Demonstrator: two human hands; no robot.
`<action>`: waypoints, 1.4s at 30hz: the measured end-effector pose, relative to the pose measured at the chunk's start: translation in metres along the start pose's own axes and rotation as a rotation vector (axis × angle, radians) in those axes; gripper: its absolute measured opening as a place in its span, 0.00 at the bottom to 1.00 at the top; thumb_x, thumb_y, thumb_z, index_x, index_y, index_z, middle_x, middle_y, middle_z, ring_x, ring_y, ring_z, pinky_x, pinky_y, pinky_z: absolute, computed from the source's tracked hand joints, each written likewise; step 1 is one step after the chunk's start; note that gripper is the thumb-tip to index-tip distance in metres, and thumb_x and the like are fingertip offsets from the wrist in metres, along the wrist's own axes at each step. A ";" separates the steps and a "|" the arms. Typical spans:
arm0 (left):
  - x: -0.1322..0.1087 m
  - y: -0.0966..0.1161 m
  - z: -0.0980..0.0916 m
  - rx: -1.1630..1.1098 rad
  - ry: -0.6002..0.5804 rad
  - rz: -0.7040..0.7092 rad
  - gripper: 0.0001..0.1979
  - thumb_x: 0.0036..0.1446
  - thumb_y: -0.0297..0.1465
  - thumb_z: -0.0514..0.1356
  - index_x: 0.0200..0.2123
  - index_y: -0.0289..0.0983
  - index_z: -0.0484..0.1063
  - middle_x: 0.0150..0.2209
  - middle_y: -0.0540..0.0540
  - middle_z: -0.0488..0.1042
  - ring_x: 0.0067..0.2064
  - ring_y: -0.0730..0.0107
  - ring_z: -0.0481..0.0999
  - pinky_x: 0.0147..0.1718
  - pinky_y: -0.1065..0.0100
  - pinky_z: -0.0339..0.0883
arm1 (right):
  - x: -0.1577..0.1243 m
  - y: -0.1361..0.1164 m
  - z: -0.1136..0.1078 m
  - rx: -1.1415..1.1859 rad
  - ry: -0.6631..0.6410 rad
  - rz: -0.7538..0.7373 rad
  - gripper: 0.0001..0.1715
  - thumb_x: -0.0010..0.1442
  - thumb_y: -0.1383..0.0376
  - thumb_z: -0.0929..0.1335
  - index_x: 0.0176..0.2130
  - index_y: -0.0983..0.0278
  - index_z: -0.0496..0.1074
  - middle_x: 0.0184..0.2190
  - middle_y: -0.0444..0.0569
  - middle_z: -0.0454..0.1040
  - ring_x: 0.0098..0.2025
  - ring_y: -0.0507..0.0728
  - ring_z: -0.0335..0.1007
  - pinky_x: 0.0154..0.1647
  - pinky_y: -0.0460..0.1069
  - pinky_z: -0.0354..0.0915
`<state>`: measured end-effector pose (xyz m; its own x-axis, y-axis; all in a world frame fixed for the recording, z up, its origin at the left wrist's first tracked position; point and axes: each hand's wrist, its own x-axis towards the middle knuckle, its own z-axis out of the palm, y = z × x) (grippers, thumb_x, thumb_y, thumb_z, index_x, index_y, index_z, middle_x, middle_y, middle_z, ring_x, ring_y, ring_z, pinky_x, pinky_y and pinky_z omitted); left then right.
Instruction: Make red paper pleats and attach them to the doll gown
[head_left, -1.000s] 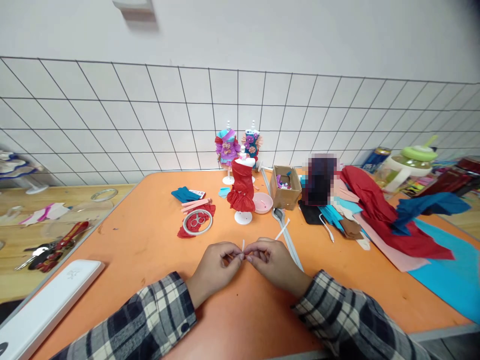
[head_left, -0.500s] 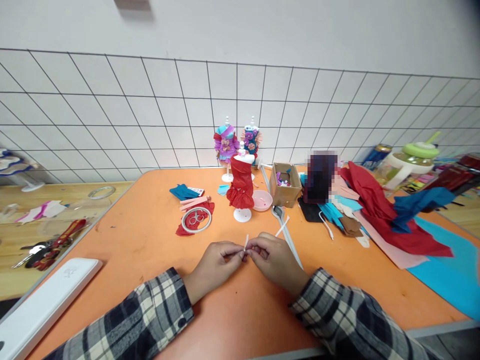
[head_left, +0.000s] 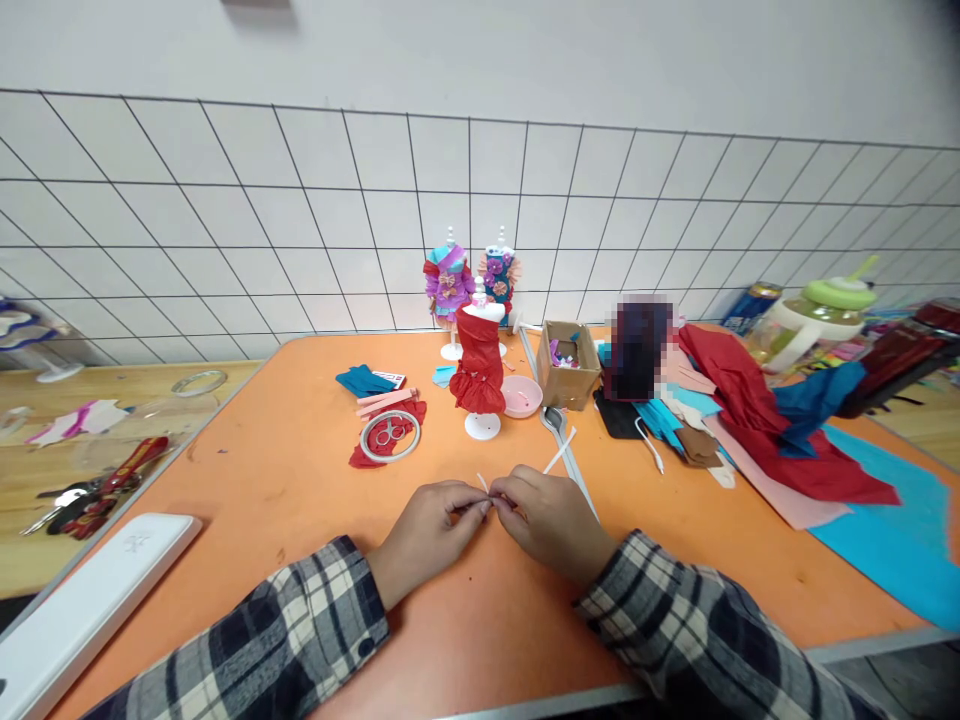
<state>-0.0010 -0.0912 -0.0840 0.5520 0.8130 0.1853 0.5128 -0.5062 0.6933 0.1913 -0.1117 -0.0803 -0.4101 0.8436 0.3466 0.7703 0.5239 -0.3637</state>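
Observation:
My left hand point(head_left: 439, 522) and my right hand point(head_left: 551, 520) meet fingertip to fingertip low over the orange table. Between them they pinch a thin white strip point(head_left: 482, 482), whose free end sticks up and to the left; the rest is hidden by my fingers. Just beyond stands a small dress form point(head_left: 482, 425) in a red ruffled dress point(head_left: 478, 350). Another white strip point(head_left: 560, 450) lies beside my right hand, across a long metal ruler point(head_left: 576, 470) and near a spoon-like grey end point(head_left: 553, 418).
Two dressed forms point(head_left: 448, 285) stand behind. A pink bowl point(head_left: 521, 397) and cardboard box point(head_left: 568, 375) sit right of centre. Scissors point(head_left: 390, 432) lie inside a ring on red cloth at left. Coloured fabric point(head_left: 780, 420) and a jug point(head_left: 817, 320) crowd the right; a white device point(head_left: 105, 600) lies front left.
The strip's free end has tipped from nearly upright to leaning left. My fingers have closed in slightly around it. The whole view has shifted a little.

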 end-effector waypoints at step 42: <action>0.000 -0.002 0.008 -0.167 0.210 -0.143 0.10 0.48 0.25 0.56 0.27 0.35 0.78 0.24 0.48 0.78 0.25 0.73 0.73 0.25 0.75 0.64 | 0.000 -0.006 0.012 0.344 0.156 0.107 0.08 0.57 0.69 0.69 0.36 0.61 0.78 0.26 0.44 0.72 0.25 0.49 0.65 0.28 0.44 0.58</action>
<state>0.0033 -0.0923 -0.0908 0.3253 0.9231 0.2052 0.4506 -0.3421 0.8245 0.1813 -0.1137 -0.0883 -0.2365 0.8815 0.4086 0.5854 0.4649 -0.6642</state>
